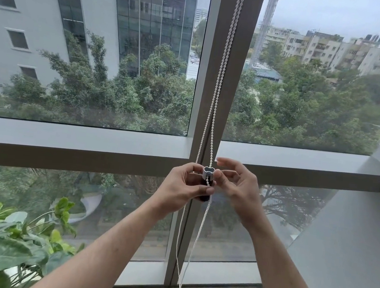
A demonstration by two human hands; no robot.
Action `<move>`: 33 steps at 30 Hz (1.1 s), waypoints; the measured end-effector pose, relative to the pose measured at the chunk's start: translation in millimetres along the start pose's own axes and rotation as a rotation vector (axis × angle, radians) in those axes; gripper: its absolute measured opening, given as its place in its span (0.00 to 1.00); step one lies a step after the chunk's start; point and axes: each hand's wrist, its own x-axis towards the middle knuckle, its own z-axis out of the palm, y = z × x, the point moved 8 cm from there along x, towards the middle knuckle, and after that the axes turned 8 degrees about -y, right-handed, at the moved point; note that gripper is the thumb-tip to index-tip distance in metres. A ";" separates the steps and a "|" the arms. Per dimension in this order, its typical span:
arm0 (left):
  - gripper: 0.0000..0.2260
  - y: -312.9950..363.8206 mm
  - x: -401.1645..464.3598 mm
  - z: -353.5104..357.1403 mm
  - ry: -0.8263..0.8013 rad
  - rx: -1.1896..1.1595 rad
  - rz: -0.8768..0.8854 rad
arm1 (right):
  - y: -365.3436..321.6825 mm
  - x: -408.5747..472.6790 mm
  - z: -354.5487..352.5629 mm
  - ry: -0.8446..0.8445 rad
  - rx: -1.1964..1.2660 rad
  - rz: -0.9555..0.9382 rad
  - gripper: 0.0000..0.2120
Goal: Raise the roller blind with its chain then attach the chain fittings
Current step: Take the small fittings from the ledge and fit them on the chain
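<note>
Head view, left hand (186, 187) gripping chain fitting (208, 179), right hand (236, 183) touching it

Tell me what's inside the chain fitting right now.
One strand of the bead chain runs along the fitting's open front slot. The left hand grips its dark lower body, hiding what sits deeper. The right hand hovers beside it.

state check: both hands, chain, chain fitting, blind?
left hand: grips the chain fitting
right hand: fingers loosely curled beside the fitting, contact unclear
chain fitting: upright, one chain strand running through it
chain: hangs along the window frame
blind: out of view
</note>
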 end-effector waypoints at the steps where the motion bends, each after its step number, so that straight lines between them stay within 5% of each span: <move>1: 0.14 -0.4 -0.3 0.2 -0.009 -0.001 0.006 | 9.9 -1.3 1.3 -0.016 0.059 0.049 0.17; 8: 0.12 -1.3 -3.2 0.8 -0.059 0.016 0.042 | 48.2 -17.9 33.7 -0.298 0.410 0.277 0.18; 15: 0.13 -7.8 -7.3 0.0 -0.096 0.014 0.045 | 51.6 -21.4 40.8 -0.304 0.519 0.241 0.20; 22: 0.13 -17.6 -14.9 -13.8 -0.097 0.192 -0.018 | 53.6 -26.3 39.6 -0.204 0.300 0.157 0.18; 33: 0.02 -27.4 -25.0 -31.3 0.038 0.316 0.016 | 98.5 -53.5 43.1 -0.140 0.033 0.272 0.12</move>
